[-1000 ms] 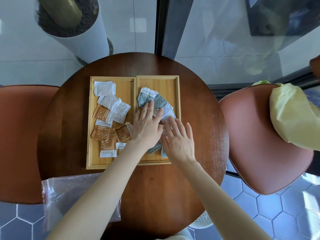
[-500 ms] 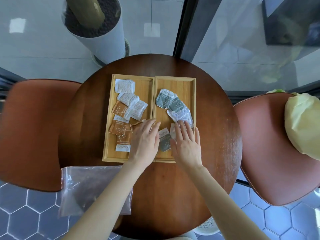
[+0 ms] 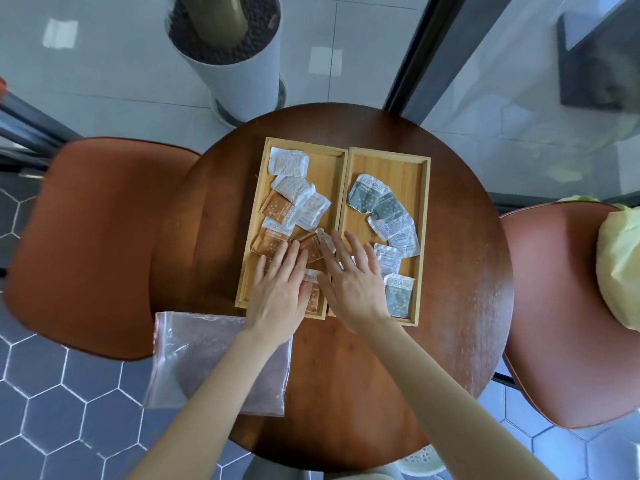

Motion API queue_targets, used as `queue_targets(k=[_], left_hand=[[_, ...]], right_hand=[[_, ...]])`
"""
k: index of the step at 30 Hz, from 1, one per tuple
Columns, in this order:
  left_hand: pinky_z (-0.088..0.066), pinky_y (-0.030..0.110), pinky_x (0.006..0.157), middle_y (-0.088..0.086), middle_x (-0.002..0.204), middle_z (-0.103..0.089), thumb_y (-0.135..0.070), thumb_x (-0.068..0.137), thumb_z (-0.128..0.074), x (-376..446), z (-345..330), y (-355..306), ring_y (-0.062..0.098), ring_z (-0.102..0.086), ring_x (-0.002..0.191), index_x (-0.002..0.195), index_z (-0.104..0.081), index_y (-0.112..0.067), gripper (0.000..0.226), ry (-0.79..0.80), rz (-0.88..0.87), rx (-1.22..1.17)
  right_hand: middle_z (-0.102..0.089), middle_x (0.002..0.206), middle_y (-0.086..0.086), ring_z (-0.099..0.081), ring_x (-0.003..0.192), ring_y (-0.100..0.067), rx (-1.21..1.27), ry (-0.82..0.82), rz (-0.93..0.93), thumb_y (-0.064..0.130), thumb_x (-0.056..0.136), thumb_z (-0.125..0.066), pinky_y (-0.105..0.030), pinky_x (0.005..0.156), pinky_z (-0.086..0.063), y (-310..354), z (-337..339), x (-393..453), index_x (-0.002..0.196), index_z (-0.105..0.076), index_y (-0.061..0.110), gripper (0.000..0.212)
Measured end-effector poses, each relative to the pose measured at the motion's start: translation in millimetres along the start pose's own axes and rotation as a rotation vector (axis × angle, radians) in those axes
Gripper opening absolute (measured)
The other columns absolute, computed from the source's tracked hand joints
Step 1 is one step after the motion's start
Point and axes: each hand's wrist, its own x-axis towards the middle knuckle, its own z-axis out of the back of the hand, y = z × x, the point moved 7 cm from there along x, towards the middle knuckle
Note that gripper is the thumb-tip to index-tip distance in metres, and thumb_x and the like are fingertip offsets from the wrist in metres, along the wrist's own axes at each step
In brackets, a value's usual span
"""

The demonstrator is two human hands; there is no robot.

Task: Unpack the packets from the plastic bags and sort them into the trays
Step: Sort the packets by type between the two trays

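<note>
Two wooden trays sit side by side on the round table. The left tray [image 3: 330, 161] holds several orange packets [image 3: 275, 206] and white ones. The right tray [image 3: 388, 161] holds several grey-green packets [image 3: 388, 206] and white ones. My left hand [image 3: 278, 292] lies flat, fingers spread, on the orange packets at the near end of the left tray. My right hand [image 3: 355, 282] lies flat across the divide between the trays, fingers spread, touching packets there. An empty clear plastic bag [image 3: 194, 358] lies at the table's near left edge, partly under my left forearm.
The dark wooden table [image 3: 460, 271] stands between two orange-brown chair seats, one at left [image 3: 93, 244] and one at right [image 3: 561, 323]. A pale yellow bundle [image 3: 620, 268] rests on the right chair. A white planter [image 3: 232, 67] stands beyond the table.
Both hands slid left, from the right tray's packets to the near end of the left tray and the divide. The grey-green packets in the right tray are now uncovered and spread out.
</note>
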Motion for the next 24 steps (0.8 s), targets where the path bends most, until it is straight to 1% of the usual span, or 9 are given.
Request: queue_targets(k=[3,6,8,11,13,16,18,21,24], left_hand=[[-0.029,0.05,0.108,0.011,0.144,-0.044,-0.037,0.09,-0.026,-2,1,-1,0.027,-0.032,0.137,0.133,-0.045,-0.01,0.054,-0.012,0.011,0.033],[-0.028,0.051,0.108,0.014,0.143,-0.044,-0.038,0.091,-0.027,-5,3,-6,0.029,-0.031,0.138,0.13,-0.048,-0.01,0.053,-0.007,0.006,0.023],[-0.027,0.05,0.109,0.015,0.144,-0.042,-0.035,0.093,-0.033,-6,4,-9,0.03,-0.029,0.138,0.131,-0.048,-0.011,0.047,-0.026,0.006,-0.023],[-0.033,0.049,0.108,0.017,0.143,-0.043,-0.022,0.091,-0.05,-13,15,-9,0.032,-0.036,0.135,0.129,-0.049,-0.008,0.04,-0.09,0.005,-0.137],[-0.04,0.046,0.104,0.017,0.135,-0.052,-0.014,0.088,-0.056,-21,23,-5,0.032,-0.047,0.127,0.121,-0.056,-0.005,0.035,-0.163,0.015,-0.217],[-0.051,0.045,0.093,0.014,0.119,-0.064,-0.006,0.085,-0.059,-50,32,14,0.029,-0.059,0.112,0.112,-0.062,-0.004,0.027,-0.264,0.065,-0.296],[-0.052,0.042,0.088,0.014,0.114,-0.066,0.0,0.082,-0.062,-75,32,32,0.029,-0.062,0.105,0.108,-0.063,-0.003,0.027,-0.312,0.119,-0.291],[-0.05,0.043,0.088,0.016,0.119,-0.063,0.001,0.08,-0.064,-115,23,65,0.032,-0.061,0.107,0.11,-0.063,-0.001,0.031,-0.323,0.235,-0.224],[-0.047,0.049,0.091,0.02,0.131,-0.054,-0.005,0.077,-0.068,-150,10,95,0.037,-0.053,0.117,0.121,-0.055,-0.002,0.046,-0.277,0.353,-0.13]], right_hand=[[-0.038,0.149,-0.008,-0.029,0.14,-0.029,-0.008,0.054,0.026,0.042,0.091,-0.028,-0.046,0.112,-0.019,1,-6,4,0.138,-0.042,0.014,0.056],[-0.017,0.157,-0.007,-0.008,0.145,-0.028,0.0,0.079,0.055,0.039,0.096,-0.034,-0.043,0.115,-0.001,2,-7,9,0.146,-0.025,0.013,0.057],[-0.018,0.157,-0.009,-0.009,0.145,-0.029,0.008,0.067,0.055,0.037,0.096,-0.039,-0.044,0.117,-0.006,4,-5,9,0.145,-0.026,0.011,0.057],[-0.044,0.145,-0.01,-0.035,0.136,-0.031,0.029,-0.027,0.036,0.032,0.092,-0.041,-0.047,0.109,-0.031,13,9,-2,0.136,-0.044,0.01,0.05],[-0.055,0.136,-0.009,-0.046,0.129,-0.029,0.1,-0.114,0.048,0.028,0.089,-0.036,-0.046,0.103,-0.04,21,18,-15,0.131,-0.05,0.009,0.048],[-0.061,0.128,-0.008,-0.052,0.124,-0.027,0.188,-0.163,0.102,0.022,0.089,-0.039,-0.043,0.1,-0.044,45,19,-43,0.126,-0.055,0.008,0.043],[-0.064,0.125,-0.006,-0.055,0.121,-0.025,0.174,-0.122,0.143,0.022,0.087,-0.041,-0.04,0.098,-0.046,64,7,-63,0.123,-0.058,0.009,0.042],[-0.067,0.12,-0.003,-0.059,0.116,-0.021,0.146,-0.064,0.167,0.023,0.084,-0.043,-0.035,0.095,-0.048,91,-16,-93,0.118,-0.063,0.012,0.042],[-0.066,0.122,-0.004,-0.06,0.115,-0.021,0.122,-0.006,0.166,0.022,0.081,-0.042,-0.037,0.095,-0.049,113,-38,-118,0.119,-0.063,0.012,0.044]])
